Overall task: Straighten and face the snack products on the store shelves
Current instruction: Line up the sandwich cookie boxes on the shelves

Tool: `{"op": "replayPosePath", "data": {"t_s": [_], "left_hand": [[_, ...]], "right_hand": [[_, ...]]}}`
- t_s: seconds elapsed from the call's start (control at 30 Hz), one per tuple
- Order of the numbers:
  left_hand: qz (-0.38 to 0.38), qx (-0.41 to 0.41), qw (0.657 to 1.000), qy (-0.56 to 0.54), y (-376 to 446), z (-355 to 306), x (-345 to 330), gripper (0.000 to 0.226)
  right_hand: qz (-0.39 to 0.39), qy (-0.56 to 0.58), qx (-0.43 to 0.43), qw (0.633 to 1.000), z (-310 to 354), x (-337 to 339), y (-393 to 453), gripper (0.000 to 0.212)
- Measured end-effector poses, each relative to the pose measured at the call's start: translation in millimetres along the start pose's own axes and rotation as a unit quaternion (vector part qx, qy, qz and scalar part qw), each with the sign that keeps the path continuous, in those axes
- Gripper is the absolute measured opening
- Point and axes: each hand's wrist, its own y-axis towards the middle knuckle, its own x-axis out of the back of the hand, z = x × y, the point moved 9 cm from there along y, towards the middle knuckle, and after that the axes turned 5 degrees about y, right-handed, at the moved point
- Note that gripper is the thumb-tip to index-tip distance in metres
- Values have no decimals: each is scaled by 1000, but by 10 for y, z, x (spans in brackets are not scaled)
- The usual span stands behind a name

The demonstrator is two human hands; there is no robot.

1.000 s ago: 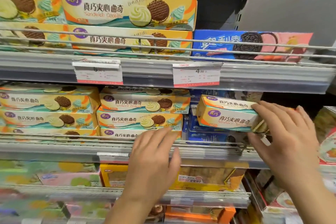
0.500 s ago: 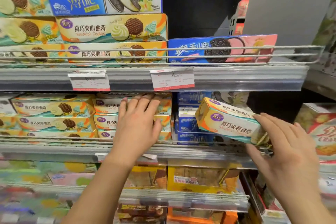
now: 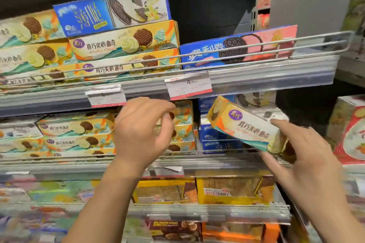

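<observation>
My right hand (image 3: 302, 156) grips the right end of a yellow sandwich cookie box (image 3: 246, 128), held tilted with its left end raised, in front of the blue cookie boxes (image 3: 215, 136) on the middle shelf. My left hand (image 3: 142, 132) hovers with curled fingers in front of the stack of yellow cookie boxes (image 3: 183, 122) on that shelf; whether it touches them I cannot tell. More of the same yellow boxes (image 3: 75, 132) are stacked to the left.
The upper shelf carries yellow cookie boxes (image 3: 126, 43), a blue thin-cookie box (image 3: 110, 12) and a blue-pink cookie box (image 3: 239, 47) behind a wire rail (image 3: 256, 47). Price tags (image 3: 188, 87) hang on the shelf edge. Yellow cracker packs (image 3: 233, 189) fill the lower shelf. A red-white box (image 3: 351, 130) stands at right.
My right hand has tilted the yellow box more steeply, its left end rising. My left hand lifted off the stack front, with its fingers curling. The view shifted downward and left.
</observation>
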Motion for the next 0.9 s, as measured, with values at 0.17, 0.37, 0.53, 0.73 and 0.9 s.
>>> {"op": "replayPosePath", "data": {"t_s": [0.17, 0.37, 0.53, 0.73, 0.9], "left_hand": [[-82, 14, 996, 32, 639, 539, 381, 27], [2, 3, 996, 89, 1470, 1179, 327, 55], [112, 3, 984, 139, 1698, 1442, 144, 69], [119, -12, 984, 129, 1703, 1326, 192, 60], [80, -42, 986, 140, 1718, 1188, 371, 66]], "right_hand": [[21, -16, -6, 1000, 252, -22, 32, 63], [-34, -34, -13, 999, 630, 141, 106, 63], [-57, -77, -14, 995, 801, 141, 155, 64], [-76, -91, 7, 993, 1050, 193, 122, 63], [-77, -107, 4, 991, 1150, 289, 189, 65]]}}
